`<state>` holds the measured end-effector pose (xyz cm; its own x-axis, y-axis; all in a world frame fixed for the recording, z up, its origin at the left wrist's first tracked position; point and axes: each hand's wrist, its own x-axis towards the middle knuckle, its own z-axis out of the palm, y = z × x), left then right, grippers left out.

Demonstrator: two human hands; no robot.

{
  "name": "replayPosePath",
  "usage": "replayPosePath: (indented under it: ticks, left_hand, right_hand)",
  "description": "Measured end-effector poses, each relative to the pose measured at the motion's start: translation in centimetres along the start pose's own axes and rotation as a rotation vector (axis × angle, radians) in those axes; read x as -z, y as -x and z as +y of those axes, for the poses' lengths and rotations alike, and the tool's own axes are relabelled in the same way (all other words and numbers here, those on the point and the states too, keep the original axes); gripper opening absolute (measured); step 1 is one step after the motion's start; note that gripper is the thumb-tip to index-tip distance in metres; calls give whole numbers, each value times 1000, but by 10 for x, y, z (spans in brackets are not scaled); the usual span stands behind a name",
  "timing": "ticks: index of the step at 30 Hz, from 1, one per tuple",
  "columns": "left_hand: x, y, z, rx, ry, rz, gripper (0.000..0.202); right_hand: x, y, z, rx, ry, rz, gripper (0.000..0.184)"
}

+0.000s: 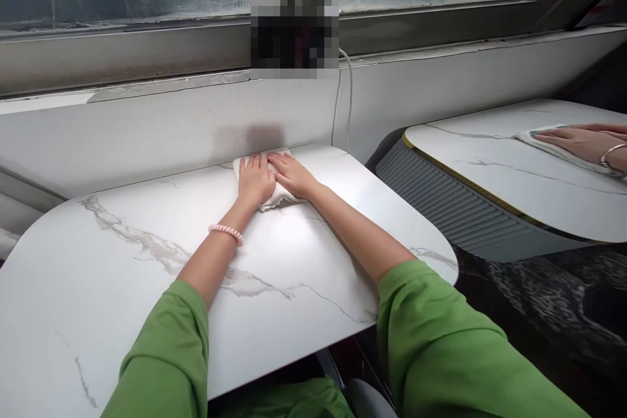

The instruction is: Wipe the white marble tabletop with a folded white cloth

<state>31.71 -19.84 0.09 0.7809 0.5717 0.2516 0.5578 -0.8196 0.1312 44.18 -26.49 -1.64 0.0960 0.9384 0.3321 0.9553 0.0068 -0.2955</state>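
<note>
A folded white cloth (281, 197) lies at the far edge of a white marble-patterned table (161, 333), close to the wall. My left hand (256, 181) rests flat on the cloth, its fingers stretched forward; a pink bead bracelet (226, 232) circles that wrist. Beside it, touching it, my right hand (292, 176) presses palm down on the same cloth with fingers extended. Part of the cloth is hidden under both hands.
On the right stands a second marble-patterned table (470, 150) with a ribbed grey base (441, 196). Another person's hand (582, 142) lies on a cloth (553, 147) there. Behind both tables runs a white wall (186, 144) below windows, with a white cable (350, 98) hanging down.
</note>
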Motion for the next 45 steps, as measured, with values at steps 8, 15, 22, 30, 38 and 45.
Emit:
replayPosePath:
  ticks: [8,15,22,30,38,45]
  left_hand:
    - [13,65,41,-82,19,-34,49]
    - [28,128,88,-213,55,-130,53]
    - [31,169,127,-385,125,-152,58]
    - [24,160,139,-411,107,-128,58]
    - [7,96,123,-356,125,-126,57]
    - [-12,5,94,-247,111,-128,55]
  right_hand:
    - [23,80,-26,36,19,-32,54]
    - [52,168,-58,55,22,-20,55]
    - [81,235,-69,-5,1,-41,58]
    - [79,238,-58,-101,192,-126,63]
    - [64,180,-13,-195,141,-113,62]
    - [50,84,41,-229,154,-95,59]
